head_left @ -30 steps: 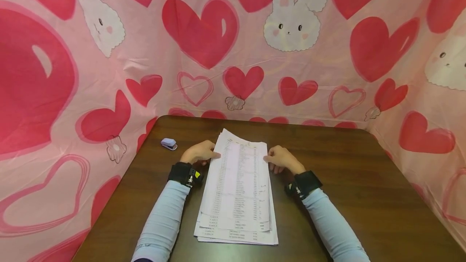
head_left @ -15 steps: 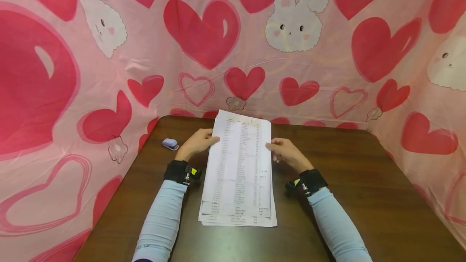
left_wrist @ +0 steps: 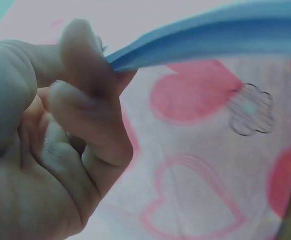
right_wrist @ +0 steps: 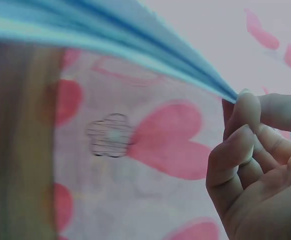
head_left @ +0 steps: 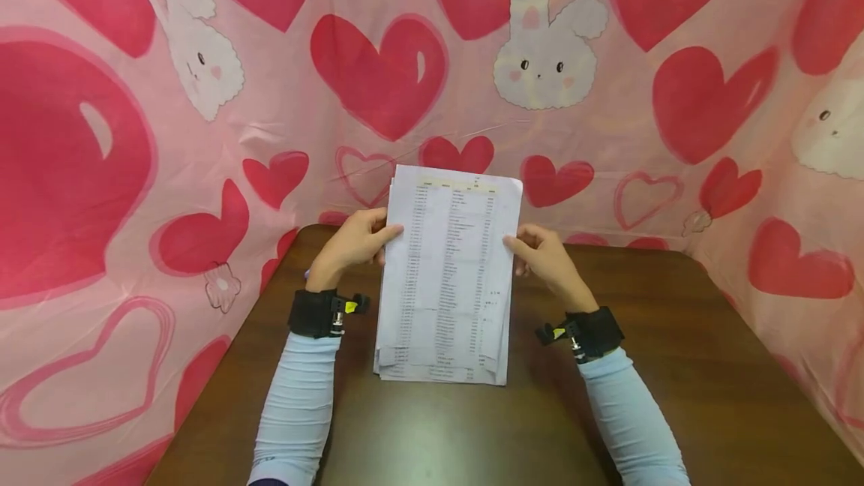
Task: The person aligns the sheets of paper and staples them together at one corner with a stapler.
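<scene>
A stack of printed paper sheets (head_left: 445, 276) is held up over the table, its lines of print facing me. On its left edge my left hand (head_left: 354, 242) pinches the sheets, thumb in front and fingers behind. My right hand (head_left: 550, 261) pinches the opposite edge in the same manner. In the left wrist view, the left hand (left_wrist: 70, 130) grips the edge of the paper (left_wrist: 210, 35), which bows upward. The right wrist view has the right hand (right_wrist: 260, 160) pinching several layered sheets (right_wrist: 110, 35). At the bottom, the sheets' edges are slightly uneven.
The brown wooden table (head_left: 432, 441) spreads beneath the hands. Pink fabric with hearts and rabbits (head_left: 378, 73) hangs around its back and sides. Behind the left wrist, only a sliver of a small purple object (head_left: 307, 274) shows.
Both hands have raised the stack of paper up and away from me, and it now stands more upright. Its sheets overlap more closely at the bottom. The left wrist now mostly hides the small purple object.
</scene>
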{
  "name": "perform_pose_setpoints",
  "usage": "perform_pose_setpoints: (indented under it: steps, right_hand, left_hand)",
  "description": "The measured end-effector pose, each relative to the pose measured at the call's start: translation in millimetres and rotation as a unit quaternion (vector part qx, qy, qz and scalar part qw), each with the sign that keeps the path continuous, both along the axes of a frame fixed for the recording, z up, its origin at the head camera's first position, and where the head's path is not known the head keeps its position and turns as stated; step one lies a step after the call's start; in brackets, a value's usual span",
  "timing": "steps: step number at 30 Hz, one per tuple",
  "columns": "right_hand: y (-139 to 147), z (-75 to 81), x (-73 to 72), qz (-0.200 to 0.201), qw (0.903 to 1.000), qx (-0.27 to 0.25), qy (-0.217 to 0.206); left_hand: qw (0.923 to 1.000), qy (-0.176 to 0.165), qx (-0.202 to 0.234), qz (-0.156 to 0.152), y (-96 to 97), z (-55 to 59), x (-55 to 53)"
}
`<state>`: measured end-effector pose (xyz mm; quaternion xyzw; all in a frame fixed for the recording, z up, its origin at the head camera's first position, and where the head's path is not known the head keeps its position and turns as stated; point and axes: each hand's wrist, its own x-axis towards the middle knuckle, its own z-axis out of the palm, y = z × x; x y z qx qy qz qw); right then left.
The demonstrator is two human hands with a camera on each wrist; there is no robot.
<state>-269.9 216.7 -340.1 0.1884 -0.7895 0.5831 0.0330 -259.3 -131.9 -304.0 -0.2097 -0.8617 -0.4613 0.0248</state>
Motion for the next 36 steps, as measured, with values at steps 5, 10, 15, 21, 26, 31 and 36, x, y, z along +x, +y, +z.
perform_pose_setpoints:
  steps: [5,10,15,21,26,31,36]
  right_hand:
    - [1,30.2,22.2,0.0,0.9988,-0.016,0.046]
    - [-4,58.0,43.1,-0.015,0.9945,-0.002,0.104]
    - [-6,68.6,48.4,-0.034,0.9882,-0.005,0.15]
    - [-6,58.9,43.7,-0.048,0.9862,-0.02,0.157]
    - [-4,49.1,48.9,-0.04,0.9886,-0.01,0.145]
    - [-3,47.8,50.5,-0.02,0.9917,0.042,0.12]
    - [-2,48.6,50.1,0.011,0.9921,0.105,0.068]
  left_hand:
    - [0.999,0.044,0.007,0.003,7.9,16.9,11.8]
    - [0.9946,0.102,0.008,0.02,12.9,27.9,21.4]
    - [0.9907,0.132,0.006,0.033,17.6,34.8,24.3]
    - [0.9937,0.104,0.017,0.037,19.7,31.1,24.7]
    - [0.9971,0.074,0.013,0.017,18.0,18.3,23.9]
    - [0.9988,0.049,0.004,0.001,17.3,9.7,19.8]
    - [0.9997,-0.002,-0.02,-0.011,17.5,3.5,16.5]
